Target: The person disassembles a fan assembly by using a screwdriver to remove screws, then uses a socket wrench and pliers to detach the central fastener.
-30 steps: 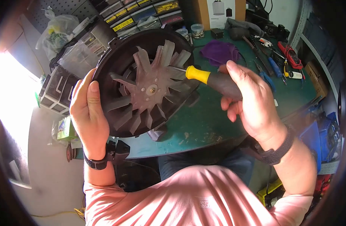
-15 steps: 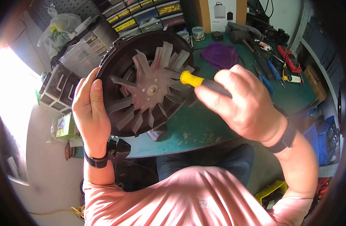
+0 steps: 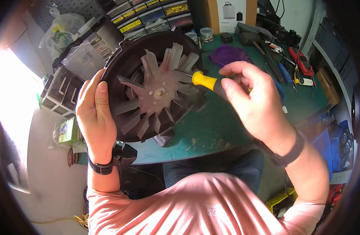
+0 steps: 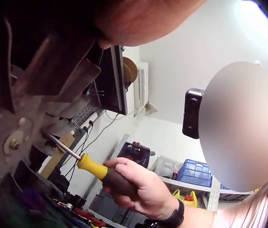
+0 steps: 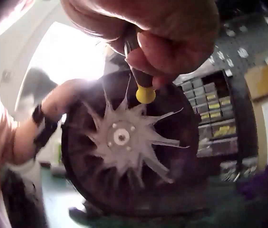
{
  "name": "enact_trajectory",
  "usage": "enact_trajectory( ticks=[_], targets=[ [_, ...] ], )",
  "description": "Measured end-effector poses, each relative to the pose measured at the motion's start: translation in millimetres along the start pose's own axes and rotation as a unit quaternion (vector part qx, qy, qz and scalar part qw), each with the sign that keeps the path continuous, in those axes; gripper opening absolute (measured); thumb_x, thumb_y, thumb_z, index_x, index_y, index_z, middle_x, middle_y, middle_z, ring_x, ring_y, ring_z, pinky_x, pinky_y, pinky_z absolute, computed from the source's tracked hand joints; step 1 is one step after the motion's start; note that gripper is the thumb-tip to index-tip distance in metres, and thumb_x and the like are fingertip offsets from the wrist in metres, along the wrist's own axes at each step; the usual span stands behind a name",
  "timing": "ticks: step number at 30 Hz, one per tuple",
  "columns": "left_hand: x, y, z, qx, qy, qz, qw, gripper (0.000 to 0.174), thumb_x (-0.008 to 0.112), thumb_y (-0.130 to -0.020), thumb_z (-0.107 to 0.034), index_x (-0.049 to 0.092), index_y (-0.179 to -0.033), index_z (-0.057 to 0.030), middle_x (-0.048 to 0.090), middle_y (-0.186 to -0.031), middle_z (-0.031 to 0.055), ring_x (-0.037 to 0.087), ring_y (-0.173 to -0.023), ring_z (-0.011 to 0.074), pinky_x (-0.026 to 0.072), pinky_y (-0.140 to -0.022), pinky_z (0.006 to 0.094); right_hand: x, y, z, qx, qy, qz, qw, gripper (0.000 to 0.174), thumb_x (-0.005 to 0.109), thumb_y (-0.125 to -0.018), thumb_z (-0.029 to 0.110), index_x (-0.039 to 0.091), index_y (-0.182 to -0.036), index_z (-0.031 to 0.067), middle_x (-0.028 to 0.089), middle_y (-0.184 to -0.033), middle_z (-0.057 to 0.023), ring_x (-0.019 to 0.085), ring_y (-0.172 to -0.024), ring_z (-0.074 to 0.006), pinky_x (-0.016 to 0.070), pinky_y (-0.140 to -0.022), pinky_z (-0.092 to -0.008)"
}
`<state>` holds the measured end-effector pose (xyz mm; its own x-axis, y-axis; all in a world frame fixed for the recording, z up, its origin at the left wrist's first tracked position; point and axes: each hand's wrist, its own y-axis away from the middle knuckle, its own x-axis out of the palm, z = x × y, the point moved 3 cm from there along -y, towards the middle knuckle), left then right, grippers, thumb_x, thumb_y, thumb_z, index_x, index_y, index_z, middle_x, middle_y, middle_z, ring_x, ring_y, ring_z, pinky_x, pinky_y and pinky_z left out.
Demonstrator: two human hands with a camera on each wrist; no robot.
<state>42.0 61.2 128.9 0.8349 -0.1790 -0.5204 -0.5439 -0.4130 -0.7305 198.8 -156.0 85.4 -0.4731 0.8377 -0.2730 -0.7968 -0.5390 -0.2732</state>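
Left of frame, L hand (image 3: 95, 113) grips the black fan housing (image 3: 122, 60) at its rim, thumb in front, fingers curled round the edge. Upper mid, metal fan (image 3: 154, 82) sits inside it. Just right, screwdriver (image 3: 204, 80) w/ tip at the blades, R hand (image 3: 262, 107) curled round its dark handle, no wide gap tbh.

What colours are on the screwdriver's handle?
The screwdriver handle is yellow near the metal and dark grey-brown behind. The left wrist view shows it best.

The left hand (image 3: 97, 117), at 9 o'clock, points its thumb toward 12 o'clock. The right hand (image 3: 258, 105), at 3 o'clock, has curled fingers.
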Motion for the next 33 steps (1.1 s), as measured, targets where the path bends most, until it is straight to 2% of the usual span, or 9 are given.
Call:
enact_trajectory(
  ticks=[2, 6, 9, 12, 17, 20, 25, 28, 33],
  targets=[
    [0.7, -0.6, -0.9, -0.003, 0.002, -0.002, 1.0, 0.035, 0.048, -0.097, -0.024, 0.058, -0.118, 0.0021, 0.063, -0.107, 0.0098, 0.055, -0.099, 0.0135, 0.039, -0.091, 0.0255, 4.3, 1.3, 14.3, -0.342, 0.148, -0.076, 0.925, 0.013, 0.063, -0.08, 0.01, 0.059, -0.091, 0.0021, 0.056, -0.069, -0.0084, 0.057, -0.06, -0.0218, 0.0434, -0.049, -0.0321],
    [-0.4, 0.5, -1.7, -0.003, -0.005, -0.004, 1.0, 0.035, 0.048, -0.097, -0.024, 0.058, -0.118, 0.0022, 0.063, -0.107, 0.0097, 0.055, -0.099, 0.0139, 0.0389, -0.091, 0.0256, 3.6, 19.4, 28.7, -0.496, 0.434, -0.043, 0.751, 0.026, 0.065, -0.07, 0.005, 0.063, -0.096, 0.0074, 0.05, -0.077, -0.0076, 0.052, -0.062, -0.0222, 0.0444, -0.051, -0.0303],
    [2.5, -0.3, -1.5, 0.01, 0.005, -0.016, 1.0, 0.031, 0.048, -0.097, -0.019, 0.059, -0.115, 0.0032, 0.061, -0.1, 0.0087, 0.054, -0.091, 0.0147, 0.0398, -0.084, 0.025, -1.5, 11.8, 16.7, -0.465, 0.283, -0.043, 0.838, 0.042, 0.071, -0.067, 0.003, 0.062, -0.107, 0.0053, 0.055, -0.089, -0.0107, 0.056, -0.074, -0.0263, 0.0477, -0.061, -0.0316],
    [-2.0, -0.5, -0.4, 0.03, -0.018, -0.026, 0.999, 0.027, 0.048, -0.096, -0.015, 0.059, -0.111, 0.0039, 0.06, -0.094, 0.0086, 0.055, -0.085, 0.0171, 0.0411, -0.08, 0.026, 4.0, 11.6, 11.7, -0.118, -0.107, -0.05, 0.986, 0.032, 0.07, -0.08, 0.013, 0.059, -0.109, 0.0029, 0.054, -0.087, -0.0009, 0.054, -0.073, -0.0105, 0.045, -0.06, -0.0215],
    [-3.8, -2.8, 7.8, 0.02, -0.106, -0.022, 0.994, 0.031, 0.044, -0.096, -0.017, 0.06, -0.114, 0.0023, 0.063, -0.108, 0.0135, 0.057, -0.099, 0.0205, 0.0405, -0.092, 0.0312, 1.8, 8.6, 2.1, 0.091, -0.153, 0.007, 0.984, 0.048, 0.05, -0.093, 0.038, 0.057, -0.065, -0.0002, 0.053, -0.052, -0.0074, 0.049, -0.05, -0.0163, 0.0403, -0.051, -0.0332],
    [-3.1, -1.6, 26.4, -0.008, -0.079, -0.017, 0.997, 0.037, 0.042, -0.098, -0.024, 0.056, -0.122, 0.0009, 0.06, -0.118, 0.0127, 0.056, -0.105, 0.0195, 0.0401, -0.095, 0.0302, 7.9, 4.1, -3.3, -0.097, -0.144, -0.058, 0.983, 0.038, 0.051, -0.09, 0.024, 0.055, -0.063, -0.0025, 0.056, -0.058, -0.0221, 0.055, -0.056, -0.0391, 0.0428, -0.055, -0.0447],
    [-10.0, 0.1, 51.1, -0.016, -0.055, -0.022, 0.998, 0.041, 0.043, -0.098, -0.028, 0.053, -0.125, 0.0014, 0.058, -0.121, 0.0125, 0.055, -0.107, 0.0199, 0.0394, -0.096, 0.0292, -2.0, 15.0, 13.1, -0.354, 0.178, -0.023, 0.918, 0.016, 0.061, -0.074, 0.012, 0.059, -0.086, 0.0025, 0.051, -0.079, -0.013, 0.053, -0.077, -0.0316, 0.0454, -0.07, -0.0408],
    [-10.2, 0.5, 47.6, -0.042, -0.058, -0.013, 0.997, 0.042, 0.04, -0.099, -0.028, 0.05, -0.127, 0.0013, 0.053, -0.127, 0.0149, 0.051, -0.115, 0.0244, 0.0361, -0.101, 0.0316, -4.3, 14.2, 8.2, -0.381, 0.197, -0.028, 0.903, 0.024, 0.064, -0.072, 0.011, 0.057, -0.093, 0.0029, 0.051, -0.081, -0.0139, 0.052, -0.079, -0.0314, 0.0449, -0.073, -0.0406],
    [-4.4, -0.9, 44.8, -0.046, -0.045, -0.007, 0.998, 0.043, 0.037, -0.1, -0.028, 0.049, -0.128, 0.001, 0.05, -0.131, 0.0163, 0.048, -0.12, 0.0276, 0.0344, -0.104, 0.0336, -0.7, 6.5, -6.9, -0.118, -0.087, -0.074, 0.986, 0.032, 0.059, -0.087, 0.023, 0.053, -0.094, -0.0072, 0.06, -0.088, -0.0265, 0.059, -0.083, -0.0383, 0.0466, -0.073, -0.0426]
  ],
)
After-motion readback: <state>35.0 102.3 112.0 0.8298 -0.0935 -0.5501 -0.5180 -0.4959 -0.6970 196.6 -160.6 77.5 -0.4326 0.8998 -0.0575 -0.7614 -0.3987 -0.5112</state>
